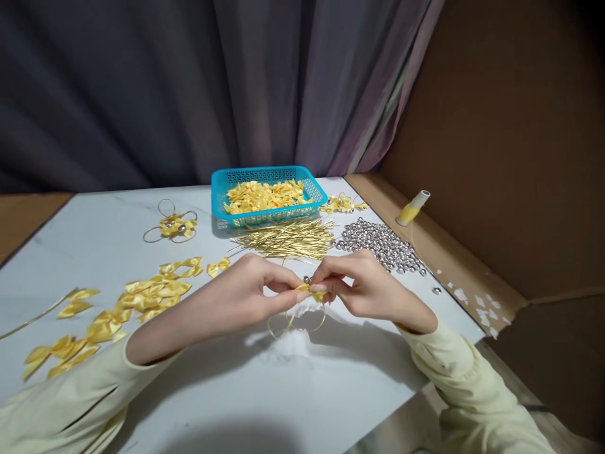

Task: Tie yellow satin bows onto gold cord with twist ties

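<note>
My left hand [258, 284] and my right hand [359, 285] meet above the middle of the white table [283, 391]. Both pinch one small yellow ribbon bow [307, 290] between fingertips. A small silver bead [307, 279] sits on top of the bow, and a loop of gold cord [295, 321] hangs beneath it. Several loose yellow bows [142, 296] lie to the left of my left forearm. A pile of gold cords [288, 238] and a heap of silver beads [378, 243] lie just beyond my hands.
A blue basket [217, 189] full of yellow bows stands at the back. Finished bows with loops [172, 227] lie at the back left, more [341, 203] right of the basket. A yellow thread spool [413, 208] rests on the brown cardboard ledge [454, 265] at right. Curtains hang behind.
</note>
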Demonstrator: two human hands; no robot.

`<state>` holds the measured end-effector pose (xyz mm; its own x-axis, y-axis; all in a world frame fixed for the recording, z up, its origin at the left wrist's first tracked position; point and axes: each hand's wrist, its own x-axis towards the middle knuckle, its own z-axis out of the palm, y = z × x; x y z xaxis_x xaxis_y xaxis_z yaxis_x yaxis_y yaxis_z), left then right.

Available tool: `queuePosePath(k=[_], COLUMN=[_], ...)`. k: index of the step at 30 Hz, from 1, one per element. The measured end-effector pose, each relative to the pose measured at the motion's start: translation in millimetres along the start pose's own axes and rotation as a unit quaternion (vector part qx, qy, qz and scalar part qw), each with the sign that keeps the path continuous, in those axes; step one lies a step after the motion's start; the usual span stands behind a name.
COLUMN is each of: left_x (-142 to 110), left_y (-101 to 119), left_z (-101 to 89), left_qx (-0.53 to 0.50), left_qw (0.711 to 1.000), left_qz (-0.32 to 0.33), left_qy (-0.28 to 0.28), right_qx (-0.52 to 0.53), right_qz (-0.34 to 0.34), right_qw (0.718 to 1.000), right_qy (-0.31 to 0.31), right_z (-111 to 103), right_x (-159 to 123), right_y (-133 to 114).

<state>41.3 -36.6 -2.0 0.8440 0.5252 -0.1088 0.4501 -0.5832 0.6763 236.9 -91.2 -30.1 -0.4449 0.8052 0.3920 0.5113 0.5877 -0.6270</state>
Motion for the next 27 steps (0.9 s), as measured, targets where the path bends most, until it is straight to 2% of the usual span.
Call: queuePosePath(k=[12,17,27], left_x=[5.5,8.2,9.5], left_y=[2.2,-1.1,-4.6], left_z=[-0.2,0.1,-1.2], left_qx=[-0.042,-0.075,-0.111], left_qw=[0.998,0.996,0.993], left_qz=[-0.036,-0.037,-0.039], left_qy=[-0.006,0.014,-0.006], right_qx=[-0.069,-0.062,-0.067], right_qz=[-0.022,-0.019,-0.036], right_qw=[0.997,0.998,0.997], right_qy=[0.017,0.017,0.030], right_z=[0.6,-0.1,-1.3], right_x=[-0.3,-0.8,-2.9], right_y=[2.5,1.4,1.7])
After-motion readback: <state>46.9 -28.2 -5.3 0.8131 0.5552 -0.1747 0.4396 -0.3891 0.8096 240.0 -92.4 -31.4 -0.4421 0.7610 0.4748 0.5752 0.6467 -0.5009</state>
